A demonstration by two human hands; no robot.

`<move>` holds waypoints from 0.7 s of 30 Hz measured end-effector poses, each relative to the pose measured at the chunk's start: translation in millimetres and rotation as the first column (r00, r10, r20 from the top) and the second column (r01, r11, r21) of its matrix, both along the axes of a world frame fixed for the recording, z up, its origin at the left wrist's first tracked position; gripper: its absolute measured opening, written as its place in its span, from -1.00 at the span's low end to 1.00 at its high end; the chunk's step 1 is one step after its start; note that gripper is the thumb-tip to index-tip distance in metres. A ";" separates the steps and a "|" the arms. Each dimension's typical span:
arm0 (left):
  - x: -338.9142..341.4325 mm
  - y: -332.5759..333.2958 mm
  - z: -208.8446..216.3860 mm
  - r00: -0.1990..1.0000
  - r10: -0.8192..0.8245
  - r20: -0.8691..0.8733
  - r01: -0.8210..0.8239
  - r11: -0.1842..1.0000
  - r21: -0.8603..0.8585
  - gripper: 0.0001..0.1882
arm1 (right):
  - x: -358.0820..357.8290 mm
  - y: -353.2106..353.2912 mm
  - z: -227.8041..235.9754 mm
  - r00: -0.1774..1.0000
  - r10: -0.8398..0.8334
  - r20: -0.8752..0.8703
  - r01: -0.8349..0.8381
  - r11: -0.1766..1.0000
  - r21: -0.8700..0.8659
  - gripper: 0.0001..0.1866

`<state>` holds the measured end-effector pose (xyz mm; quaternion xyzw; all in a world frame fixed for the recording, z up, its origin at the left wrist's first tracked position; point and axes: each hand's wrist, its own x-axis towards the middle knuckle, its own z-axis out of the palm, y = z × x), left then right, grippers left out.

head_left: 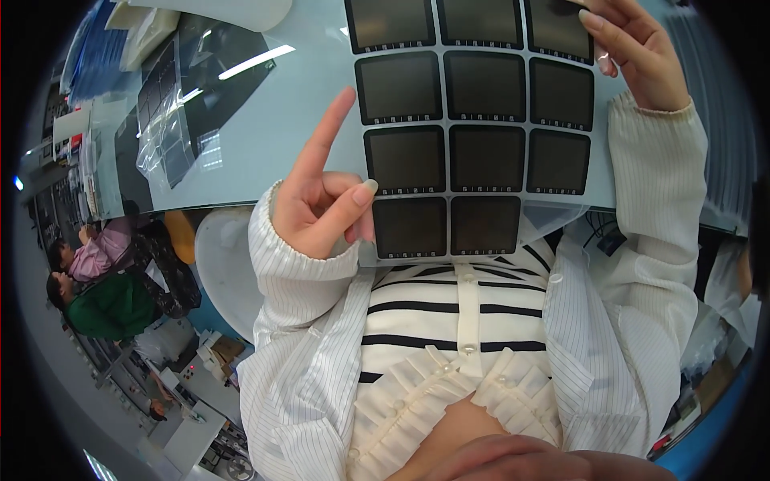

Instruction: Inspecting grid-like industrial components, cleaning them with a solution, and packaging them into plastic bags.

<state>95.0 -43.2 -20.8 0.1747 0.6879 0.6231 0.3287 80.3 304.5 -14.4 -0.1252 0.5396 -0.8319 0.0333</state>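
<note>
In front of me lies a clear sheet (447,160) bearing several dark rectangular panels in rows, each black-framed with small pale marks along its lower edge. The nearest row (484,226) reaches past the table's edge over my striped top. My left hand (327,192) pinches the sheet's left edge between thumb and curled fingers, low down, while its index finger points away from me. At the far right corner my right hand (638,52) has its thumb and fingers closed on the sheet's edge beside a panel (561,30). Some of its fingertips are cut off by the picture's top.
On the glossy pale table (273,120), a dark sheet in clear plastic wrap (164,120) lies at left. Stacked blue sheets (100,52) stand at far left; translucent layered sheets (716,120) line the right. A white chair (228,264) sits left below the table. Other people (108,309) are farther left.
</note>
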 end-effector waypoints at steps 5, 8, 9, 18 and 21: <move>5.6 11.0 -1.3 0.970 0.237 -0.046 -0.238 0.971 -0.019 -0.23 | -0.9 1.3 -18.9 0.874 -0.462 0.149 0.306 0.763 0.570 -0.42; 5.2 5.6 -3.6 0.915 0.366 -0.171 -0.377 0.925 -0.037 -0.29 | 3.0 4.7 -33.6 0.872 -0.489 -0.025 0.383 0.648 0.658 -0.54; 4.5 0.9 -1.5 0.905 0.382 -0.187 -0.394 0.918 -0.031 -0.29 | 0.2 9.9 -37.2 0.879 -0.471 -0.079 0.382 0.594 0.708 -0.52; -17.9 -65.7 -4.5 0.657 0.611 -0.442 -0.698 0.715 -0.049 -0.63 | -1.6 11.9 -60.1 0.828 -0.558 -0.057 0.472 0.637 0.610 -0.51; -29.4 -100.6 -12.2 0.528 0.661 -0.532 -0.799 0.600 -0.048 -0.68 | -3.4 19.8 -82.2 0.826 -0.552 -0.110 0.490 0.610 0.622 -0.58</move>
